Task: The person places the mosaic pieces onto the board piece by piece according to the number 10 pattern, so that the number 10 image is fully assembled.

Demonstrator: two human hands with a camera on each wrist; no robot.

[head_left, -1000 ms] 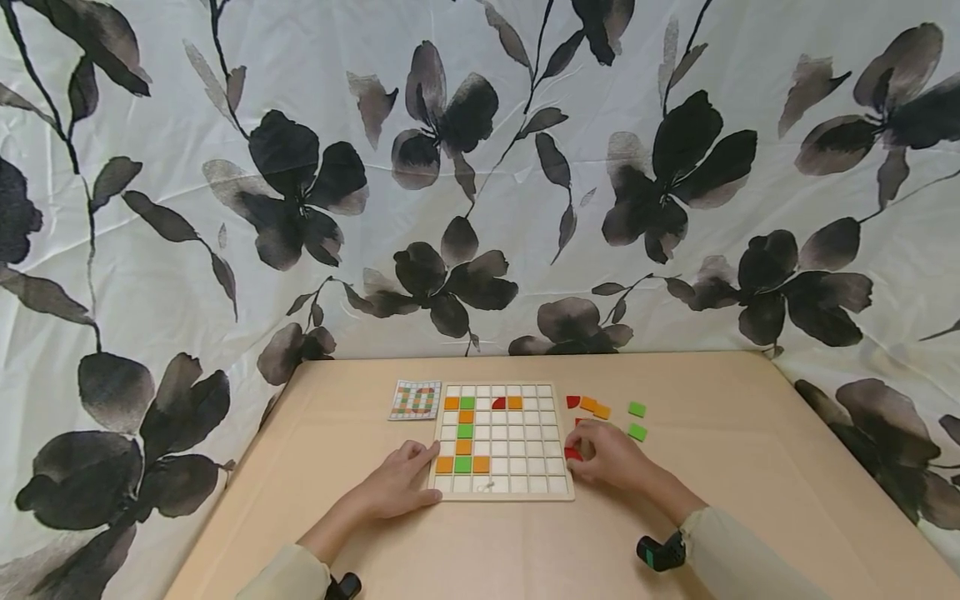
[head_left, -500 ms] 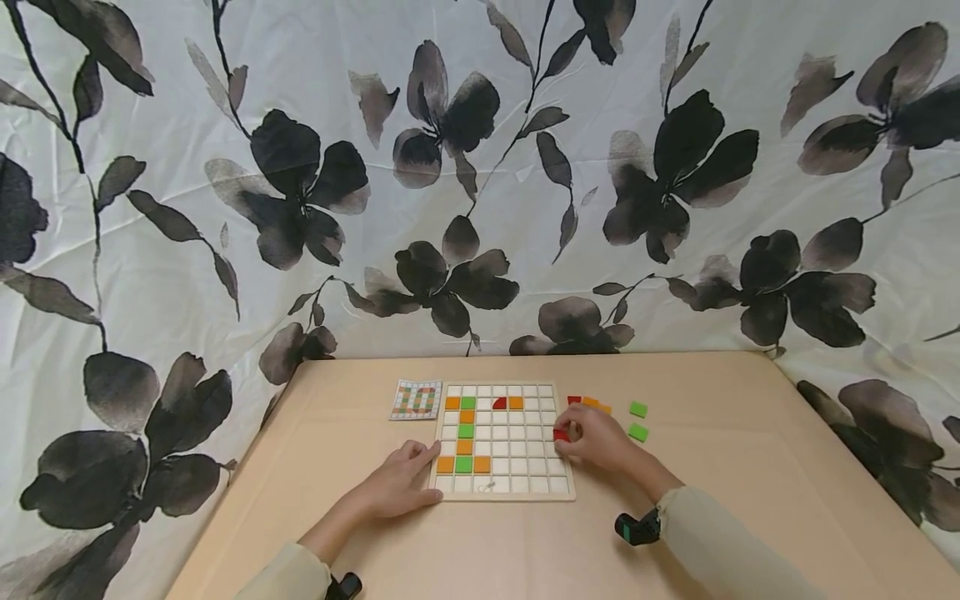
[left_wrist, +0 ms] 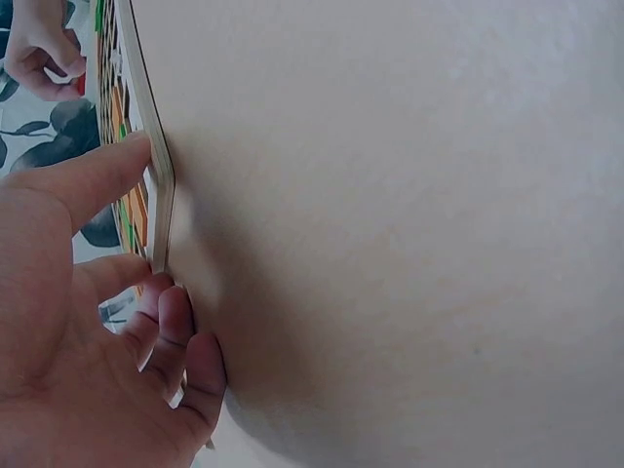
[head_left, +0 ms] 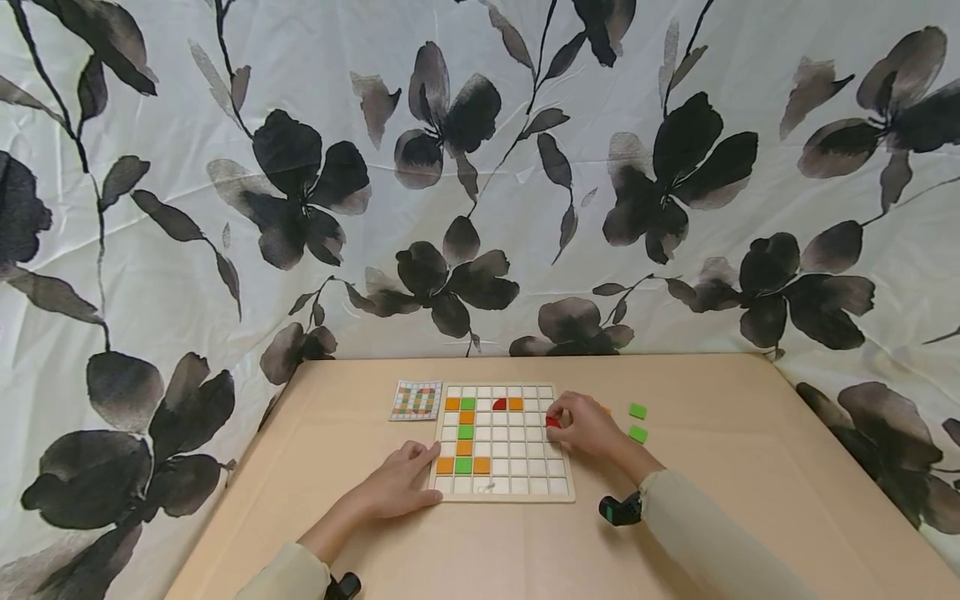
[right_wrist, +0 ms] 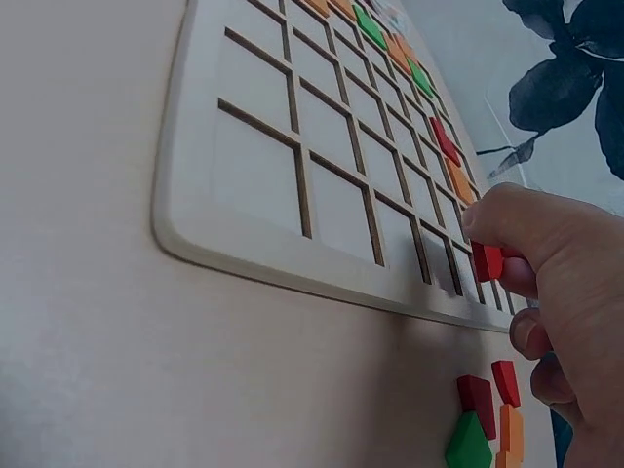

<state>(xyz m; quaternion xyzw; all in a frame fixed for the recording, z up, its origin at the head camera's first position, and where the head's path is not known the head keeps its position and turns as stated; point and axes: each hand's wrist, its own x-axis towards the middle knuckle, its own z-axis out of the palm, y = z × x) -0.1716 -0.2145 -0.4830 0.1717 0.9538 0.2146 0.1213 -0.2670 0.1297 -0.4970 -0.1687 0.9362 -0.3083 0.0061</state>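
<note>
My right hand (head_left: 590, 422) pinches a small red tile (right_wrist: 487, 261) between thumb and finger over the right side of a pale wooden grid board (head_left: 504, 498). On the board, orange and green tiles form a column at the left, and a red quarter-round tile (head_left: 499, 404) lies beside an orange tile (head_left: 515, 404) in the top row. My left hand (head_left: 397, 485) rests at the board's left edge. In the left wrist view its thumb (left_wrist: 127, 161) touches the board's rim, with the other fingers around the corner.
A pattern card (head_left: 416, 401) with a coloured grid lies left of the board's far corner. Right of the board are two green tiles (head_left: 637, 411); red tiles (right_wrist: 476, 402) and orange tiles (right_wrist: 512, 434) show in the right wrist view. A floral cloth hangs behind the table.
My right hand has moved left and away from me, carrying the red tile from beside the board to over its right edge cells. The left hand has stayed put.
</note>
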